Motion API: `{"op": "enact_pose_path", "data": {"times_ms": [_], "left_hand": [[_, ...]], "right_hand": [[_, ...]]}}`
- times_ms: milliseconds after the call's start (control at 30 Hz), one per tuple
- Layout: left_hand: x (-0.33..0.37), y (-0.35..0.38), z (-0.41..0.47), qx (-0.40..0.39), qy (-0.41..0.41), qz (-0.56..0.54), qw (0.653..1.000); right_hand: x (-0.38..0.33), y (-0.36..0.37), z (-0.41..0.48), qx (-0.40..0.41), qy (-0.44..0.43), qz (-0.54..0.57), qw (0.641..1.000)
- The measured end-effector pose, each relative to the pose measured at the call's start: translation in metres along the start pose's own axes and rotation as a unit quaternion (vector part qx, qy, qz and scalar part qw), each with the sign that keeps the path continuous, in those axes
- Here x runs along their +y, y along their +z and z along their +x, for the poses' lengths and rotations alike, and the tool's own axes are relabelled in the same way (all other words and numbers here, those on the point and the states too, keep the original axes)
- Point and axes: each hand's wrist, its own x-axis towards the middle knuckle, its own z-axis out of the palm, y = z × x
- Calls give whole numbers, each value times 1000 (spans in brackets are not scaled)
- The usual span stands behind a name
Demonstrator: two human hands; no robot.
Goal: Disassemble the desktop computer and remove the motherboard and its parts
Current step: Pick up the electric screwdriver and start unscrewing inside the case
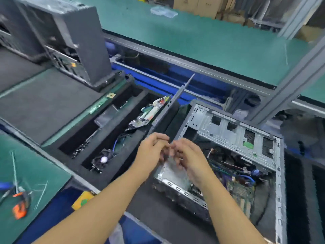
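- Nearest, at six o'clock, both forearms reach in. The left hand (152, 149) and right hand (190, 160) meet with fingers curled round the near end of a grey side panel (167, 111). Blur hides the exact finger contact. Two hands on one end probably steady a long, thin sheet.
- Just beneath them, toward four o'clock, the computer case (235, 132) lies on its side with the open face up, likely so its inside can be reached from above. The motherboard (241, 191) sits flat on the case floor under cables, not yet out.
- The side panel shows edge-on. Its long axis runs from the hands up toward one o'clock, and the far end is raised and points away from the person.
- At ten o'clock a black foam tray (75, 166) holds loose parts in its slots, apparently to sort removed pieces.
- Farthest, at eleven o'clock, another tower (82, 37) stands upright.
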Motion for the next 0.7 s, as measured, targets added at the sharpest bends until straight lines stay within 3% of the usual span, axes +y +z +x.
{"op": "enact_pose_path", "data": {"times_ms": [200, 500, 600, 700], "left_hand": [[-13, -108, -16, 131, -23, -44, 990], [-72, -285, -50, 207, -85, 27, 974], [-109, -344, -63, 258, -130, 61, 955], [-147, -403, -79, 337, -203, 178, 902]], "right_hand": [[18, 119, 31, -95, 38, -91, 991], [88, 271, 60, -142, 108, -141, 974], [115, 318, 68, -143, 137, -139, 970], [138, 354, 72, -144, 166, -153, 963]]}}
